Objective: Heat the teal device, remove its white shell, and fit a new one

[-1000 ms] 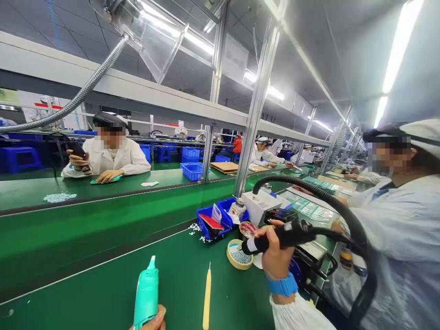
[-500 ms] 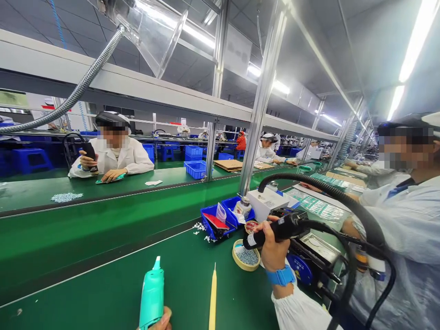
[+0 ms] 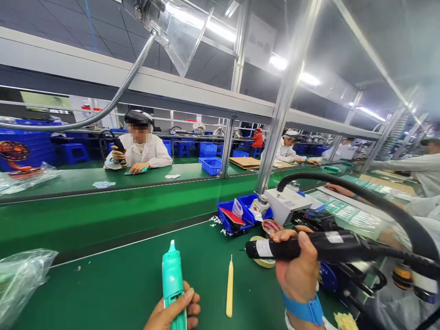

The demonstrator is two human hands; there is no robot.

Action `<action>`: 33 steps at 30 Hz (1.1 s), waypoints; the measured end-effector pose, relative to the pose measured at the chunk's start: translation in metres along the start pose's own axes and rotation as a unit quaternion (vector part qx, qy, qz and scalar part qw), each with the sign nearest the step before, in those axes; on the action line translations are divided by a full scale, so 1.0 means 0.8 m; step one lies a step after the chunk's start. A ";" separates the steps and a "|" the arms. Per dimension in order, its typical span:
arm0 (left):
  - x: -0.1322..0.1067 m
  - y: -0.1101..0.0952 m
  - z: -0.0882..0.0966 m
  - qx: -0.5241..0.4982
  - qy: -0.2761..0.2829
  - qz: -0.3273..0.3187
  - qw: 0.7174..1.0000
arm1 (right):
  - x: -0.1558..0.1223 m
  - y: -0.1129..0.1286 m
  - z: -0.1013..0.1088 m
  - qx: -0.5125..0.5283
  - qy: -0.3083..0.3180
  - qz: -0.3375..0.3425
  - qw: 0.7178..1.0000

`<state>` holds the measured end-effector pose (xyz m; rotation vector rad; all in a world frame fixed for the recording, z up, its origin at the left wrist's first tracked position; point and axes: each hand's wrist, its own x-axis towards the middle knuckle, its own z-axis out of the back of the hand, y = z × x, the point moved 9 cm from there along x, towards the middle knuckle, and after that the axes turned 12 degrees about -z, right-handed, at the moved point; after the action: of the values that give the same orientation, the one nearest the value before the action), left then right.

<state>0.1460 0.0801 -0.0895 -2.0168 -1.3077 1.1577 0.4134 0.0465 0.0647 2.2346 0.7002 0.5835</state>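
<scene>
My right hand (image 3: 297, 270) is wrapped round a black hot-air handpiece (image 3: 309, 248), held level with its nozzle pointing left and a thick black hose (image 3: 378, 201) arching off to the right. My left hand (image 3: 173, 314), at the bottom edge, grips an upright teal tool (image 3: 172, 282) with a pointed tip. Between the two hands a cream plastic stick (image 3: 229, 288) lies on the green bench mat (image 3: 120, 284). Just beyond the handpiece nozzle sits a round tape roll dish (image 3: 263, 261), partly hidden.
A blue parts bin (image 3: 237, 215) and a white station box (image 3: 287, 204) stand behind the handpiece. A clear plastic bag (image 3: 20, 279) lies at the left. A green conveyor (image 3: 103, 211) runs across. A seated person (image 3: 139, 151) faces me; another person's sleeve (image 3: 412, 169) is at the right.
The view swung right and down. My right hand brought the handpiece lower and nearer, level. My left hand with the teal tool shows more. A plastic bag came into view at the left.
</scene>
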 end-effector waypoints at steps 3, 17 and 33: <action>-0.011 -0.009 -0.006 -0.009 -0.006 -0.019 1.000 | -0.033 -0.012 -0.020 0.045 0.033 -0.076 0.996; -0.012 -0.011 -0.008 -0.063 0.000 -0.032 0.997 | -0.095 -0.060 -0.064 0.054 0.121 -0.168 0.977; -0.008 -0.014 -0.003 -0.042 -0.012 -0.057 0.997 | -0.101 -0.048 -0.067 0.053 0.158 -0.137 0.976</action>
<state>0.1411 0.0796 -0.0777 -1.9636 -1.4867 1.0938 0.3095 0.0451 0.0552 2.1101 1.2044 0.7854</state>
